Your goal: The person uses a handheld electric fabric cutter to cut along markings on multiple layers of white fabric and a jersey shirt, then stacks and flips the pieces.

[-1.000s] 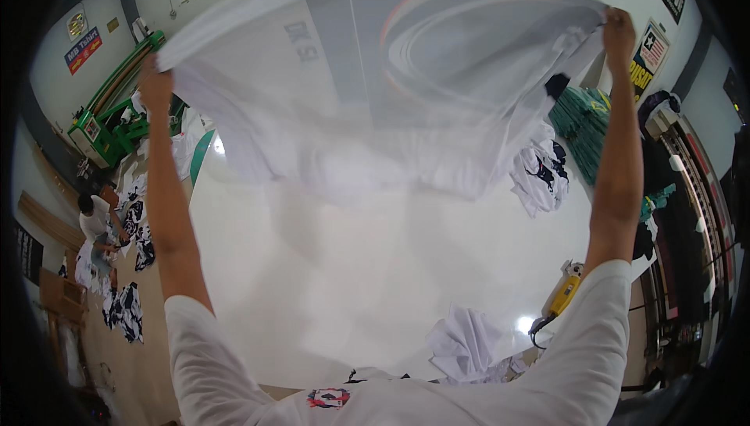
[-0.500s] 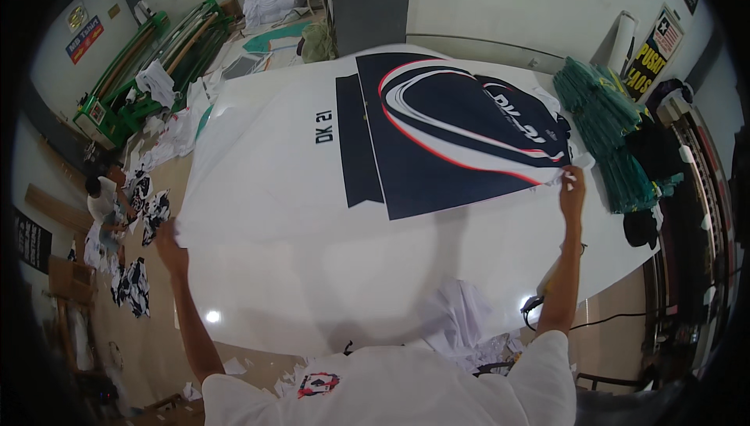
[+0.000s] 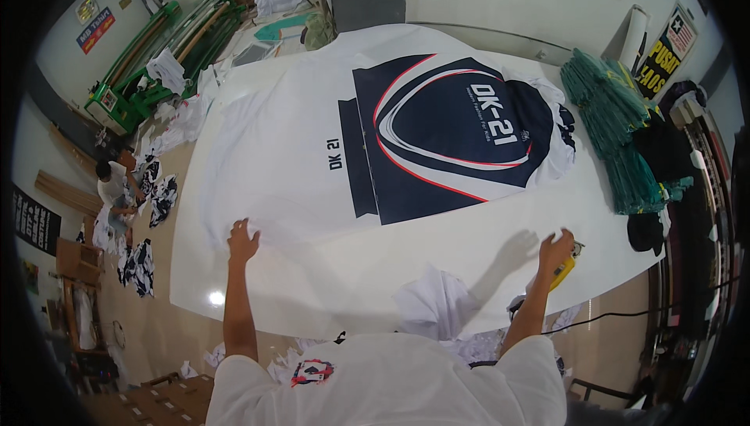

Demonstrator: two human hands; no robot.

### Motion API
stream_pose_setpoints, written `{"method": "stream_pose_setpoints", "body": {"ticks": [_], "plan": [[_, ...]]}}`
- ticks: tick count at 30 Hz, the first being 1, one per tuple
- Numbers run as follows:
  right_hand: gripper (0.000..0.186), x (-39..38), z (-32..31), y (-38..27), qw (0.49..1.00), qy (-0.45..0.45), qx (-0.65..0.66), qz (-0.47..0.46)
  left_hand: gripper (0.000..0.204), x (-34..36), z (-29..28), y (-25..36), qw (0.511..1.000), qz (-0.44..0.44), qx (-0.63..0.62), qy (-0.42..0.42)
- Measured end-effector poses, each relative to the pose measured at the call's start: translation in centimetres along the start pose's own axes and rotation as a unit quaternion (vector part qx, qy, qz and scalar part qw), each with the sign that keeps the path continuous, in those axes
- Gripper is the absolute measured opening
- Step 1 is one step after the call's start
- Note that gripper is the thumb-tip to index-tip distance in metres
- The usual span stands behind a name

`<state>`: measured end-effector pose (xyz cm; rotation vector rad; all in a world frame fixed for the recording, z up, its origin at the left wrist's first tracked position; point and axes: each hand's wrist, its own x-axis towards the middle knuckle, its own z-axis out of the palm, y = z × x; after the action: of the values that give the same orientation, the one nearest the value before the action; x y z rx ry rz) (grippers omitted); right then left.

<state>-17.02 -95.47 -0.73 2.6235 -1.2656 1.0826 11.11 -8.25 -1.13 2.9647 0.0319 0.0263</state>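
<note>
A white fabric panel printed in navy, white and red (image 3: pixel 437 153) lies on the white table (image 3: pixel 312 301). It is spread flat on the left and bunched at its right end. My left hand (image 3: pixel 244 240) is at the fabric's near-left edge, fingers apart. Apart from the fabric, my right hand (image 3: pixel 556 248) hovers over the table's near-right part, fingers loosely apart and nothing visible in them. Beside and partly behind my right wrist is a yellow tool with a metal end (image 3: pixel 562 272); my arm hides part of it.
Stacked green folded bundles (image 3: pixel 605 129) stand along the right side, with a black cloth item (image 3: pixel 645 232) nearby. Crumpled white cloth (image 3: pixel 437 301) lies at the table's near edge. A black cable (image 3: pixel 617 318) runs off right. At far left, a person (image 3: pixel 116 188) sits among fabric pieces.
The panel's right end was lifted and folded; now it lies flatter. My right hand has let go and moved nearer to me. My left hand has moved right, from the table's left edge.
</note>
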Motion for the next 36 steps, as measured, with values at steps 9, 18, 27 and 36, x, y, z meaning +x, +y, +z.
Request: {"method": "stream_pose_setpoints", "body": {"ticks": [9,18,27,36], "plan": [[0.069,-4.5,-2.7,8.6,0.901,-0.163,0.052,0.398,0.103,-1.2,1.7,12.2,0.986,-0.073,-0.061,-0.134],[0.061,-6.1,-3.8,13.0,0.763,-0.25,0.392,0.449,0.121,-2.6,3.3,11.1,0.973,-0.123,-0.064,-0.182],[0.048,-10.5,-12.8,-5.8,0.62,-0.365,0.568,0.4,0.112,2.6,3.3,10.7,0.989,-0.067,-0.02,-0.132],[0.045,-17.6,-13.8,-22.1,0.826,-0.474,0.288,0.102,0.092,14.1,4.6,2.1,0.99,-0.132,-0.005,-0.06]]}}
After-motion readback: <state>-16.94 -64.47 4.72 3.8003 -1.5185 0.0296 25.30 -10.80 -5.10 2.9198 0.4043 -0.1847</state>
